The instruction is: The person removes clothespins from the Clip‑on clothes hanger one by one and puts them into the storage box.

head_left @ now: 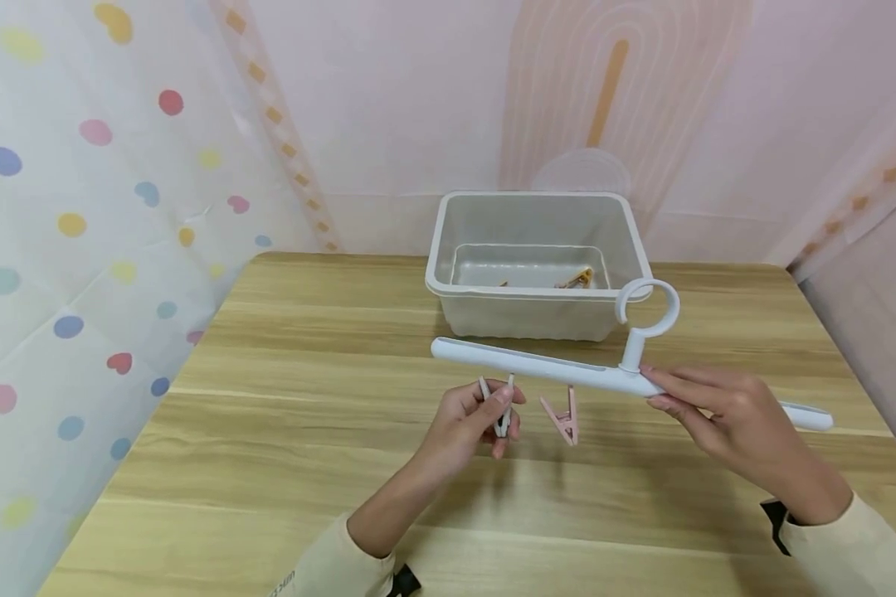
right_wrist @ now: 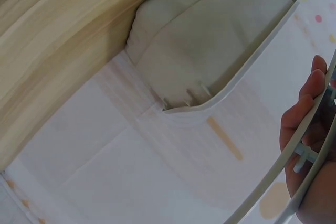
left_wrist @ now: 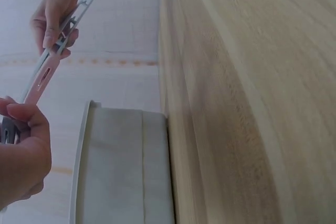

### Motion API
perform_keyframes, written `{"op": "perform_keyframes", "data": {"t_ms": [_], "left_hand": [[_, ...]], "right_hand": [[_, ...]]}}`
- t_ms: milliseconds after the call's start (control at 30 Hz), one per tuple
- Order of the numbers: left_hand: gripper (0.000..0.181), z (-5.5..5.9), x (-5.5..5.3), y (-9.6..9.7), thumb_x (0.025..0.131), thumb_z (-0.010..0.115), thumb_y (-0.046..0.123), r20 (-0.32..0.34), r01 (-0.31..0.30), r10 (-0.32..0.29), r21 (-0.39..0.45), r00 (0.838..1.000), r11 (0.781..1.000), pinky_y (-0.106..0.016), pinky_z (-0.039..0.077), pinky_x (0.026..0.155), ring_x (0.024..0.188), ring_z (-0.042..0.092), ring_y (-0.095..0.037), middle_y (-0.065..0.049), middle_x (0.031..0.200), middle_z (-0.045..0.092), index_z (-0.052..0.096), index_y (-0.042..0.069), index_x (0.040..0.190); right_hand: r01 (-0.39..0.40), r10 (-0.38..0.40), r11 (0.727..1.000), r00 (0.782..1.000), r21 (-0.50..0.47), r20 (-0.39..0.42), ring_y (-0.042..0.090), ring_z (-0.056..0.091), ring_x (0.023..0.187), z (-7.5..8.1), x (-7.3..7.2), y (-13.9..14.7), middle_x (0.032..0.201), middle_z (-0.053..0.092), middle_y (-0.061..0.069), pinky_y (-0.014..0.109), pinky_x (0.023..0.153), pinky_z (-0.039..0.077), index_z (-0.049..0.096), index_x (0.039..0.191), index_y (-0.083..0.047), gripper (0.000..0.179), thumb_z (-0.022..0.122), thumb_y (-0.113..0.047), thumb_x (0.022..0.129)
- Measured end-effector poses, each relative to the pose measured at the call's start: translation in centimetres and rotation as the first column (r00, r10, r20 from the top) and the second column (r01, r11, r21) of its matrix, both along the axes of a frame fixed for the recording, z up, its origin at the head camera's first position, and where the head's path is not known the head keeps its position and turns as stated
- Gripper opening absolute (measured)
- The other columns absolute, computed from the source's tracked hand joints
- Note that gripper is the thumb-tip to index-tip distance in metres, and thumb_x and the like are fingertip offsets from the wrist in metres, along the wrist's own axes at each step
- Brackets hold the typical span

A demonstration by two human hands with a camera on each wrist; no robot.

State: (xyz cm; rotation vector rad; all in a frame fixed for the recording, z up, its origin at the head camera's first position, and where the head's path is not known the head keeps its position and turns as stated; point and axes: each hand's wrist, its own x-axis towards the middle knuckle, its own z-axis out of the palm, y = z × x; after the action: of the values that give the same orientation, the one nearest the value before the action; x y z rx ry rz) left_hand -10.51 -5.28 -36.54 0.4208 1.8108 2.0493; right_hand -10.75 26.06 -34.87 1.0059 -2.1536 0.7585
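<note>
In the head view my right hand [head_left: 739, 414] holds a white hanger bar [head_left: 523, 358] near the base of its round hook [head_left: 672, 311]. The bar lies nearly level above the table, its underside ribbed in the right wrist view. A pink clip [head_left: 567, 421] hangs beneath the bar, between my hands. My left hand [head_left: 466, 423] pinches a grey clip [head_left: 504, 414] between thumb and fingers, just under the bar's left half. The left wrist view shows this hand [left_wrist: 26, 156] close to the pink clip [left_wrist: 42, 80]; the grey clip is mostly hidden there.
A whitish plastic bin [head_left: 523, 313] stands at the back of the wooden table [head_left: 269, 431]. A yellow clip [head_left: 584, 277] and other small pieces lie inside it. Behind the table hangs a patterned cloth [head_left: 403, 108].
</note>
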Motion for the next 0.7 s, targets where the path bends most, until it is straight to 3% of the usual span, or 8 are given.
{"op": "perform_keyframes", "data": {"t_ms": [133,200,300,367,467,567,633,700], "left_hand": [[0.035,0.0,-0.2,-0.1,0.11,0.041,0.02,-0.042,-0.002,0.002,-0.001,0.999,1.0,-0.019,0.046,0.055,0.053,0.051,-0.003,0.006,0.074,0.062,0.056,-0.011,0.112],[0.032,0.1,-0.2,-0.3,0.109,0.044,0.019,-0.106,-0.027,0.022,-0.043,0.994,0.999,-0.019,0.045,0.053,0.052,0.051,-0.003,-0.002,0.075,0.064,0.058,-0.009,0.111],[0.025,0.2,-0.4,-0.4,0.107,0.05,0.016,-0.299,-0.124,0.073,-0.154,0.952,0.98,-0.018,0.041,0.047,0.05,0.05,-0.001,-0.014,0.076,0.068,0.064,-0.005,0.104],[0.022,0.1,-0.5,-0.4,0.105,0.055,0.013,-0.46,-0.219,0.1,-0.213,0.882,0.952,-0.016,0.038,0.045,0.049,0.047,0.002,-0.015,0.073,0.069,0.067,-0.002,0.095],[0.021,-0.1,-0.7,-0.3,0.101,0.06,0.009,-0.668,-0.369,0.121,-0.242,0.734,0.897,-0.013,0.032,0.044,0.049,0.039,0.006,-0.007,0.062,0.063,0.065,0.003,0.082],[0.02,-0.4,-0.9,-0.3,0.096,0.064,0.005,-0.801,-0.489,0.125,-0.227,0.586,0.842,-0.009,0.028,0.046,0.052,0.033,0.006,0.0,0.055,0.052,0.062,0.005,0.077],[0.015,-0.6,-1.0,-0.2,0.094,0.066,0.004,-0.85,-0.546,0.12,-0.215,0.513,0.81,-0.008,0.028,0.047,0.052,0.033,0.006,0.002,0.055,0.049,0.063,0.004,0.079],[0.011,-0.6,-1.1,-0.2,0.092,0.067,0.003,-0.875,-0.581,0.117,-0.206,0.469,0.787,-0.008,0.028,0.047,0.052,0.033,0.005,0.003,0.054,0.049,0.065,0.004,0.081]], "right_hand": [[-0.002,0.003,1.0,1.0,-0.002,0.014,-0.008,0.066,0.081,0.2,0.0,0.0,0.088,0.078,0.014,0.008,0.06,0.042,0.079,0.109,-0.003,0.049,0.054,-0.044,0.102],[0.001,-0.001,1.0,1.0,0.001,0.014,-0.008,0.066,0.08,0.4,0.0,0.0,0.089,0.079,0.015,0.008,0.058,0.042,0.079,0.109,-0.004,0.048,0.054,-0.044,0.102],[0.016,-0.016,1.0,1.0,0.015,-0.003,-0.006,0.066,0.077,0.7,0.0,0.0,0.088,0.079,0.016,0.009,0.056,0.041,0.08,0.107,-0.003,0.049,0.053,-0.045,0.102],[0.032,-0.032,0.999,0.999,0.027,-0.021,-0.004,0.067,0.076,0.9,-0.1,-0.1,0.087,0.079,0.015,0.009,0.056,0.042,0.08,0.105,-0.003,0.05,0.053,-0.045,0.103],[0.058,-0.056,0.997,0.998,0.047,-0.04,-0.002,0.068,0.074,1.2,0.0,-0.1,0.087,0.079,0.014,0.009,0.056,0.042,0.08,0.104,-0.003,0.051,0.053,-0.046,0.103],[0.065,-0.062,0.996,0.996,0.058,-0.057,0.0,0.068,0.072,1.3,-0.1,-0.2,0.088,0.079,0.014,0.009,0.054,0.04,0.08,0.104,-0.003,0.051,0.053,-0.046,0.103],[0.058,-0.055,0.997,0.996,0.058,-0.066,0.0,0.066,0.071,1.4,-0.2,-0.2,0.089,0.079,0.014,0.009,0.053,0.039,0.08,0.104,-0.002,0.051,0.053,-0.045,0.103],[0.052,-0.048,0.997,0.996,0.058,-0.071,0.0,0.066,0.071,1.5,-0.3,-0.2,0.089,0.079,0.015,0.009,0.053,0.038,0.08,0.104,-0.002,0.05,0.053,-0.044,0.103]]}}
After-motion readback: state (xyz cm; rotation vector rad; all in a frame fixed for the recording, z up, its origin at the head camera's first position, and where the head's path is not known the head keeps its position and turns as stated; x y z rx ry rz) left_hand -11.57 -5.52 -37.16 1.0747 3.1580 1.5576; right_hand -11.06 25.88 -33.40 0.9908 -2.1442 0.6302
